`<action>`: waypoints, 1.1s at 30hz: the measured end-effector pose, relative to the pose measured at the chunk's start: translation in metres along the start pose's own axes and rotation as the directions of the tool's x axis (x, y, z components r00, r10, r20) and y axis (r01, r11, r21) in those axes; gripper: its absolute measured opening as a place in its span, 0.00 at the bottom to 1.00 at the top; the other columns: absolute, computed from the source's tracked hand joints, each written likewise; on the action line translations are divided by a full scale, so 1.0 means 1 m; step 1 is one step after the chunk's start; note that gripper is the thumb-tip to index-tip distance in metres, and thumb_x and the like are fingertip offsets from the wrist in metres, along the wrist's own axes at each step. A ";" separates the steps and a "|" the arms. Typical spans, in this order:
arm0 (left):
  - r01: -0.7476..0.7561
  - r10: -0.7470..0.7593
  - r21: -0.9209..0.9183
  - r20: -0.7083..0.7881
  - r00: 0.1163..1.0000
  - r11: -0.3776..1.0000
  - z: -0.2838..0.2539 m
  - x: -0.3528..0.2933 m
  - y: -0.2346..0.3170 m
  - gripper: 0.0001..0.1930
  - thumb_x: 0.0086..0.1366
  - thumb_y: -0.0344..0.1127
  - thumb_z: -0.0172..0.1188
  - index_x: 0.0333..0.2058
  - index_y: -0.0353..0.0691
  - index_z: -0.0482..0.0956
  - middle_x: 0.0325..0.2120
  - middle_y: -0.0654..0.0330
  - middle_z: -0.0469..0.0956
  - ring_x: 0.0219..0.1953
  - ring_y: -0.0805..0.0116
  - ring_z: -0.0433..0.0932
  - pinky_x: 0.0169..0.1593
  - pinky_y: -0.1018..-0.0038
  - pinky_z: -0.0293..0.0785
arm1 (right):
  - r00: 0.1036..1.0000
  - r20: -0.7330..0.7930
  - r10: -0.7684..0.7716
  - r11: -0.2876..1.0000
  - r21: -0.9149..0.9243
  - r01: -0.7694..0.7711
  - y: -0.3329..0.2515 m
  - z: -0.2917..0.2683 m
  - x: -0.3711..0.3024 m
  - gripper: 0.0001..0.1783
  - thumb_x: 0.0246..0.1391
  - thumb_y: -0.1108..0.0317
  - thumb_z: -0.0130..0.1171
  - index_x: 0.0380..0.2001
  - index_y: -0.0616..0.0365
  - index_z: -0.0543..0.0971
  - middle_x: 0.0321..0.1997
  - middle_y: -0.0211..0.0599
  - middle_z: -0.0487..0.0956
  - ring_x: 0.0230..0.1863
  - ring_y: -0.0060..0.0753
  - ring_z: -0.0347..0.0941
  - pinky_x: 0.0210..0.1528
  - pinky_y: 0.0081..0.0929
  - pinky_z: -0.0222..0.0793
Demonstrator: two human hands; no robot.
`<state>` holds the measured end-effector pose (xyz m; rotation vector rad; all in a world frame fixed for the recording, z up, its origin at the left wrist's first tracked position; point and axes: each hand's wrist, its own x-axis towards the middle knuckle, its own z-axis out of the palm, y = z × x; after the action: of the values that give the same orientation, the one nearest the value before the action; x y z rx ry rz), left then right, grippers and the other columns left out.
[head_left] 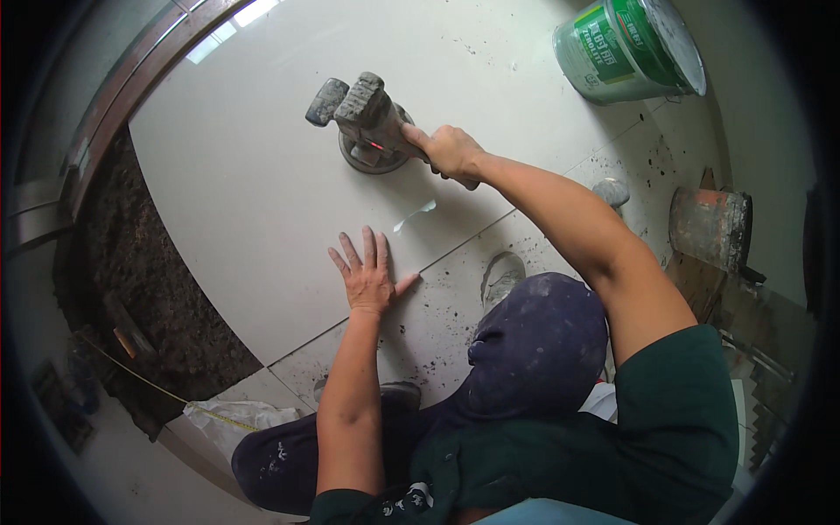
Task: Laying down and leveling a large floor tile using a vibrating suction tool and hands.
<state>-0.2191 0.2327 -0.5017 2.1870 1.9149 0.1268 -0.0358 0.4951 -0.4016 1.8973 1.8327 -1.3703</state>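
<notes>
Right hand: the bare right hand (pixel 453 154) is curled around the handle of a mortar-caked grey power tool with a round base (pixel 372 131); a slack or off-centre hold could let it skid or tip.
Left hand: the bare left hand (pixel 369 282) lies palm down with fingers spread, grasping nothing; its thumb tip is at the seam, so a shifting tile might pinch it.
Large glossy white tile: this tile (pixel 236 192) lies under both hands, the tool's base apparently resting on it; uneven pressure could crack it or push one edge low.
Dark crumbly bed: the rough brown bed (pixel 144 262) borders the tile's left edge; a hollow beneath, which cannot be seen, might let that side sink.
Seam: dark crumbs (pixel 446 306) dot the neighbouring pale tile (pixel 289 378); grit working into the joint could spoil its line or scratch the glaze.
</notes>
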 end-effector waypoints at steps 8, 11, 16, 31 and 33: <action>0.023 -0.023 -0.006 0.017 1.000 1.000 0.000 -0.004 -0.002 0.57 0.52 0.80 0.54 0.69 0.40 0.62 0.73 0.50 0.53 0.73 0.26 0.41 0.69 0.26 0.31 | 0.999 0.010 -0.033 0.999 0.030 0.033 0.002 0.009 0.002 0.54 0.58 0.19 0.39 0.21 0.68 0.82 0.21 0.45 0.81 0.28 0.40 0.82 0.36 0.37 0.77; 0.042 -0.042 -0.003 0.010 0.999 0.999 -0.004 0.001 0.002 0.58 0.52 0.80 0.55 0.70 0.40 0.61 0.73 0.49 0.53 0.74 0.26 0.40 0.70 0.27 0.30 | 0.997 0.018 -0.069 0.993 0.092 0.067 0.013 0.003 0.003 0.54 0.53 0.17 0.46 0.21 0.68 0.82 0.20 0.44 0.81 0.23 0.36 0.81 0.30 0.35 0.77; 0.043 -0.042 -0.068 0.014 0.999 0.997 -0.007 0.005 0.006 0.58 0.51 0.80 0.55 0.70 0.41 0.61 0.73 0.50 0.52 0.74 0.27 0.40 0.70 0.27 0.30 | 0.988 0.064 -0.142 0.989 0.036 0.140 0.012 -0.004 0.002 0.43 0.47 0.28 0.63 0.23 0.68 0.82 0.21 0.41 0.81 0.21 0.34 0.79 0.28 0.32 0.76; 0.061 -0.059 -0.026 0.080 0.995 0.998 -0.016 -0.014 -0.011 0.54 0.58 0.81 0.46 0.73 0.49 0.55 0.75 0.58 0.48 0.77 0.38 0.35 0.73 0.33 0.24 | 0.960 0.201 -0.196 0.967 0.203 0.155 -0.008 0.020 -0.003 0.14 0.49 0.72 0.58 0.38 0.70 0.79 0.35 0.41 0.80 0.35 0.31 0.77 0.41 0.31 0.73; 0.059 -0.056 -0.024 0.086 0.995 0.998 -0.019 -0.019 -0.007 0.54 0.58 0.80 0.47 0.73 0.49 0.55 0.76 0.58 0.48 0.77 0.39 0.35 0.73 0.33 0.25 | 0.946 0.246 -0.214 0.967 0.189 0.169 -0.033 0.031 0.009 0.14 0.49 0.73 0.57 0.38 0.70 0.79 0.36 0.42 0.80 0.36 0.32 0.77 0.41 0.30 0.73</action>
<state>-0.2323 0.2173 -0.4832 2.0834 1.9165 0.0487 -0.0805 0.4883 -0.4105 1.5401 1.8576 -1.7941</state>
